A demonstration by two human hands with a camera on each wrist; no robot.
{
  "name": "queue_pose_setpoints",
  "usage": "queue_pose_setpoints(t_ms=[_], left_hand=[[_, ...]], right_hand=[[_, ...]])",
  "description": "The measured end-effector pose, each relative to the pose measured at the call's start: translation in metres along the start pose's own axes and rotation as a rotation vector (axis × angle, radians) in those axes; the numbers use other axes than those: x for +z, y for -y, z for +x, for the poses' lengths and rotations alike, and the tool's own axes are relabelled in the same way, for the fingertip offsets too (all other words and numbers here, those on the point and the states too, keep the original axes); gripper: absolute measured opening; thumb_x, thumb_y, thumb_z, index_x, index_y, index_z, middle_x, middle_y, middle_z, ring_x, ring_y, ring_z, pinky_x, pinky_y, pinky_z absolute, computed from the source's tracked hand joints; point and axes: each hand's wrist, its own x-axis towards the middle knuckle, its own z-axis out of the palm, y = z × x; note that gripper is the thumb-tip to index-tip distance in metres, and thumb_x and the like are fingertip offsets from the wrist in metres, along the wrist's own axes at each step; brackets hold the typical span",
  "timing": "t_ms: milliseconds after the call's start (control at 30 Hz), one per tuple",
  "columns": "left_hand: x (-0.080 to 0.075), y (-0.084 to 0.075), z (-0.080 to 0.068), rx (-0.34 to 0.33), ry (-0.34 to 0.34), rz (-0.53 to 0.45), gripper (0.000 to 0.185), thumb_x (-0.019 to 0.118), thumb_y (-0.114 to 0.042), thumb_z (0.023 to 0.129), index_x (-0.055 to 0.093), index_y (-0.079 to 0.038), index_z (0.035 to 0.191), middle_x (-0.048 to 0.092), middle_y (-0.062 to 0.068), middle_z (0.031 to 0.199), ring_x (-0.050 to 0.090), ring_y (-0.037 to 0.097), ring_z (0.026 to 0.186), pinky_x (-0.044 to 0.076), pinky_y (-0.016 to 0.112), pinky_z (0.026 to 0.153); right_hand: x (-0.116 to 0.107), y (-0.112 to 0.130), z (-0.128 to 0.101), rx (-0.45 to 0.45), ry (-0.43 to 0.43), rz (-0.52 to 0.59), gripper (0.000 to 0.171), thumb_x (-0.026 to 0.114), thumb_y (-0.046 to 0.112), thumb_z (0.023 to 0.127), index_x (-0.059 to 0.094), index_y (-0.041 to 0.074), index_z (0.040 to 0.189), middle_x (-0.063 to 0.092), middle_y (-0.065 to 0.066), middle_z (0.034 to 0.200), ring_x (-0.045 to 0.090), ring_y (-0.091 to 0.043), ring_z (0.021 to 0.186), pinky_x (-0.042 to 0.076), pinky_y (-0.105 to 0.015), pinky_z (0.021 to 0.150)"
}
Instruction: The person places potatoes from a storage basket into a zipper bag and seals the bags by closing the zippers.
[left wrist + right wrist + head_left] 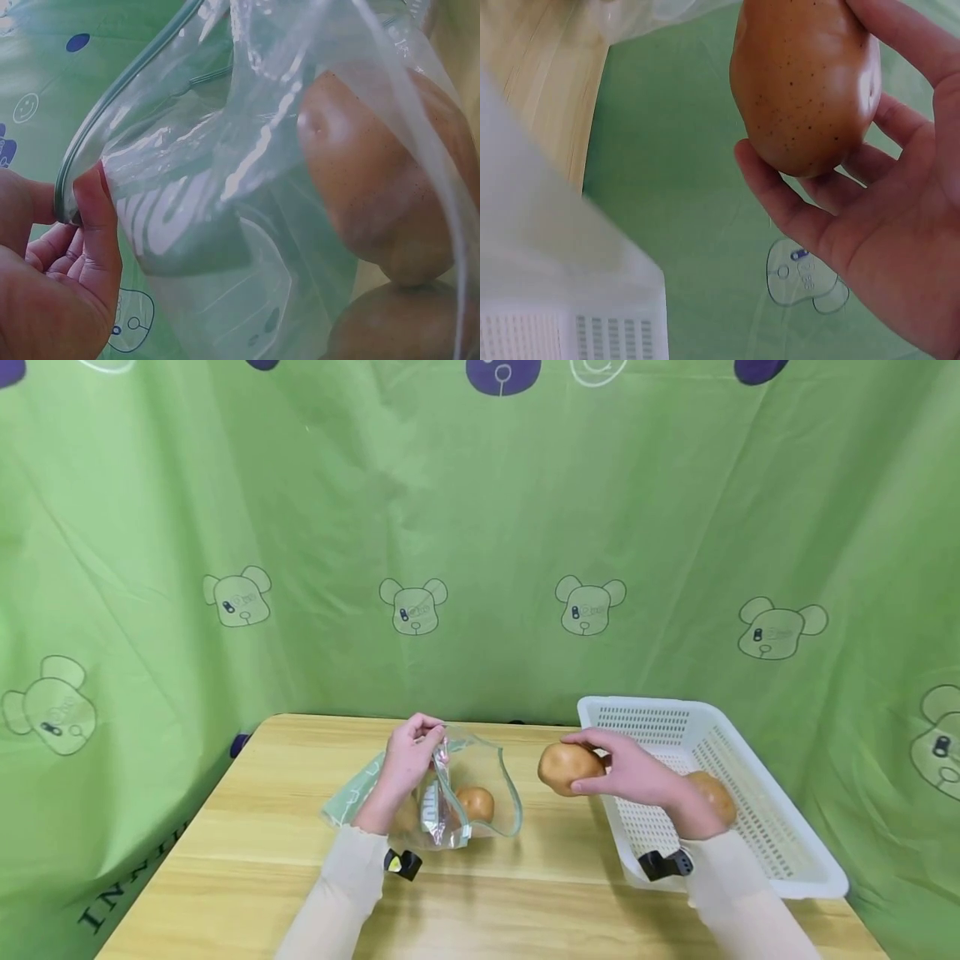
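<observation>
My left hand (408, 764) pinches the green-edged rim of a clear zip bag (491, 768), holding one side of its mouth up. A brown potato (476, 805) lies in the bag. Through the plastic, the left wrist view shows one potato (382, 165) and part of another potato (397, 326) below it. To the right of the bag, my right hand (630, 770) grips a potato (567, 768) above the table, fingers and thumb around its sides. The right wrist view shows dark specks on this potato (802, 90).
A white slotted plastic basket (772, 764) stands on the right of the wooden table (270, 802), with a potato (712, 797) in it, partly behind my right forearm. A green curtain (480, 510) printed with bear faces hangs behind the table.
</observation>
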Motion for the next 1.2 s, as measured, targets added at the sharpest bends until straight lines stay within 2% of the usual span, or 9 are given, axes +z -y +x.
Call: queue_pose_setpoints(t_ms=[100,333,467,567,667,933,1200], left_hand=[[0.001,-0.011,-0.006,0.011,0.0,0.013,0.019,0.052,-0.004,0.095,0.055,0.01,0.108,0.061,0.018,0.089,0.058,0.014,0.061,0.052,0.022,0.052],[0.004,-0.012,-0.006,-0.005,-0.003,0.026,0.019,0.052,-0.003,0.095,0.055,0.01,0.108,0.06,0.019,0.089,0.058,0.014,0.06,0.051,0.022,0.052],[0.005,0.002,0.003,-0.013,0.0,0.013,0.019,0.053,-0.005,0.095,0.056,0.009,0.108,0.061,0.015,0.088,0.057,0.014,0.061,0.051,0.023,0.051],[0.006,0.014,0.009,-0.017,-0.004,-0.004,0.02,0.054,-0.007,0.095,0.057,0.007,0.109,0.061,0.014,0.088,0.058,0.014,0.061,0.051,0.023,0.051],[0.008,0.018,0.011,-0.015,-0.014,-0.008,0.021,0.055,-0.009,0.095,0.057,0.006,0.11,0.061,0.014,0.088,0.058,0.014,0.061,0.052,0.023,0.052],[0.011,0.019,0.011,-0.003,-0.035,0.005,0.018,0.055,-0.008,0.094,0.059,0.004,0.106,0.061,0.016,0.089,0.057,0.014,0.061,0.052,0.023,0.052],[0.012,0.02,0.011,0.023,-0.039,-0.002,0.013,0.056,-0.006,0.093,0.06,0.003,0.102,0.062,0.017,0.087,0.054,0.012,0.059,0.047,0.018,0.049]], right_hand=[[0.007,0.001,0.005,-0.002,0.005,0.028,0.061,0.081,0.018,0.074,0.055,0.004,0.127,0.059,-0.007,0.116,0.055,-0.02,0.101,0.053,-0.03,0.08],[0.027,0.008,0.017,0.022,0.038,0.141,0.062,0.079,0.022,0.077,0.052,0.006,0.13,0.057,-0.009,0.121,0.056,-0.023,0.103,0.052,-0.032,0.082],[0.038,0.016,0.024,0.026,0.076,0.234,0.058,0.076,0.02,0.081,0.052,0.003,0.131,0.056,-0.013,0.123,0.056,-0.025,0.104,0.051,-0.034,0.085],[0.046,0.021,0.03,0.034,0.103,0.305,0.054,0.074,0.017,0.083,0.052,0.001,0.129,0.059,-0.015,0.117,0.058,-0.026,0.1,0.053,-0.035,0.081],[0.054,0.024,0.035,0.047,0.126,0.345,0.053,0.073,0.017,0.083,0.051,-0.001,0.129,0.059,-0.016,0.113,0.059,-0.025,0.097,0.055,-0.035,0.077],[0.069,0.022,0.044,0.072,0.113,0.312,0.054,0.073,0.021,0.083,0.053,0.001,0.129,0.06,-0.014,0.113,0.058,-0.024,0.096,0.053,-0.034,0.078],[0.078,0.024,0.049,0.121,-0.025,0.18,0.061,0.076,0.034,0.08,0.054,0.005,0.129,0.062,-0.009,0.111,0.06,-0.019,0.091,0.054,-0.032,0.075]])
